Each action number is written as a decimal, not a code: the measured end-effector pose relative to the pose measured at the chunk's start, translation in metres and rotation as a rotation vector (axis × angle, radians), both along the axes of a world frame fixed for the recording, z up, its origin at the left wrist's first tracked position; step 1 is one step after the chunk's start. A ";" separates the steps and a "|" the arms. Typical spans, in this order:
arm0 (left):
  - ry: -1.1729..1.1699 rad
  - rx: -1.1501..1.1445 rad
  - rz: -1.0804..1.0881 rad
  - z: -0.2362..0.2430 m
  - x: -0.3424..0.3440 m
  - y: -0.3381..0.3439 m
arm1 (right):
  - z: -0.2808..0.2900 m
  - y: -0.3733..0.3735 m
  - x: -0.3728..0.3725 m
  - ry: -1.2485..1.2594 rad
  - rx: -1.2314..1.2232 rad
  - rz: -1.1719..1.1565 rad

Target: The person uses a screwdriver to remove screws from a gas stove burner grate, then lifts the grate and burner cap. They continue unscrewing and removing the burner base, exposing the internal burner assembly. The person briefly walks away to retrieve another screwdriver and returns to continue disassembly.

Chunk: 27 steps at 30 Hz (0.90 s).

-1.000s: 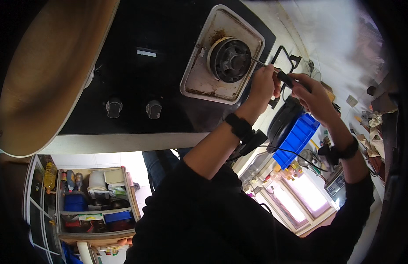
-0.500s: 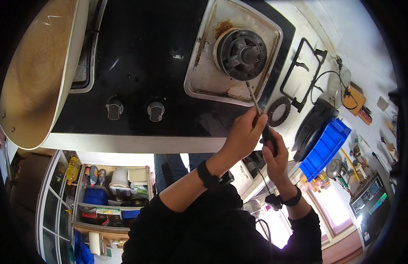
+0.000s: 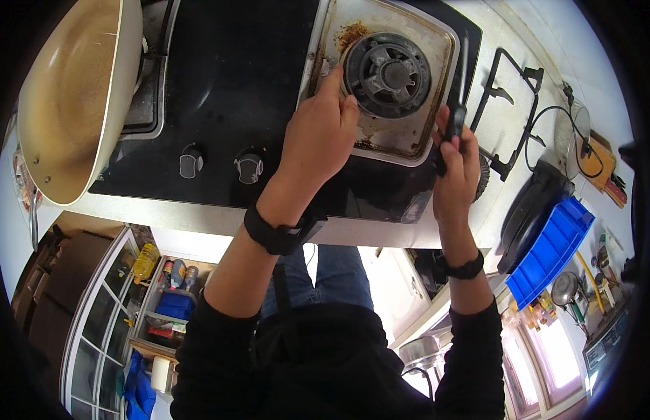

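Burner [image 3: 388,73] sat in its stained tray, just ahead of your left hand [image 3: 318,136], fingertips touching its rim. Your right hand [image 3: 457,164] clenched a screwdriver [image 3: 459,91], shaft pointing away alongside the burner.

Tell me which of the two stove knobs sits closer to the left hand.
The right-hand knob: it sits just beside the left hand near the wrist, while the other knob lies farther off toward the pan.

A pan [image 3: 76,98] sat far left of the hands; a grate [image 3: 507,115] and blue bin [image 3: 549,252] lay right.
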<state>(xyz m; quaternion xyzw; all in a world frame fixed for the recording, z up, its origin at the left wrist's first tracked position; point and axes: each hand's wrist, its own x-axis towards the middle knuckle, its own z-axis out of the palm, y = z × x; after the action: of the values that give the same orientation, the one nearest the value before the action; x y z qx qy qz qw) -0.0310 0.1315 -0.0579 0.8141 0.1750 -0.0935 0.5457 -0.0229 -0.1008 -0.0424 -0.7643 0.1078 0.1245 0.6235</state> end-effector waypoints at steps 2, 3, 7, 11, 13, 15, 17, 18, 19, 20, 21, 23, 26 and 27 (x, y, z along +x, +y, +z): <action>0.015 -0.068 0.005 0.000 0.001 -0.002 | -0.003 0.012 0.013 0.029 -0.027 0.015; 0.000 -0.091 0.018 0.001 0.000 -0.004 | -0.004 0.016 0.017 0.047 -0.045 0.024; -0.001 -0.143 0.084 0.001 -0.003 -0.013 | -0.003 0.023 0.023 0.121 -0.002 -0.003; -0.020 -0.103 0.095 -0.002 0.001 -0.012 | -0.005 0.019 0.024 0.113 0.007 0.026; -0.011 -0.141 0.088 -0.003 0.001 -0.009 | -0.006 0.017 0.025 0.115 -0.008 0.038; 0.009 -0.173 0.102 -0.004 -0.002 -0.008 | -0.006 0.015 0.024 0.116 -0.019 0.047; 0.020 -0.220 0.117 -0.006 -0.006 -0.010 | -0.006 0.014 0.024 0.111 -0.025 0.060; 0.085 -0.249 0.121 -0.007 -0.007 -0.011 | -0.006 0.014 0.024 0.112 -0.022 0.055; 0.009 -0.247 0.130 -0.008 -0.007 -0.010 | -0.007 0.014 0.024 0.112 -0.020 0.050; -0.005 -0.252 0.126 -0.009 -0.007 -0.010 | -0.008 0.013 0.024 0.074 -0.007 0.069; -0.012 -0.270 0.112 -0.009 -0.008 -0.009 | -0.008 0.013 0.024 0.113 -0.028 0.058; 0.034 -0.259 0.109 -0.010 -0.009 -0.009 | -0.010 0.012 0.025 0.164 -0.076 0.056; 0.056 -0.289 0.124 -0.008 -0.012 -0.011 | -0.012 0.011 0.027 0.087 0.008 0.047; 0.122 -0.304 0.130 -0.008 -0.013 -0.013 | -0.012 0.010 0.028 0.064 0.089 0.030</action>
<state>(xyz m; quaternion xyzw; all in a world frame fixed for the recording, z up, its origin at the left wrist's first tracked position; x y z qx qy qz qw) -0.0441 0.1189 -0.0660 0.7020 0.2441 -0.1325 0.6558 0.0051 -0.0904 -0.0549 -0.7332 0.1104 0.1628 0.6510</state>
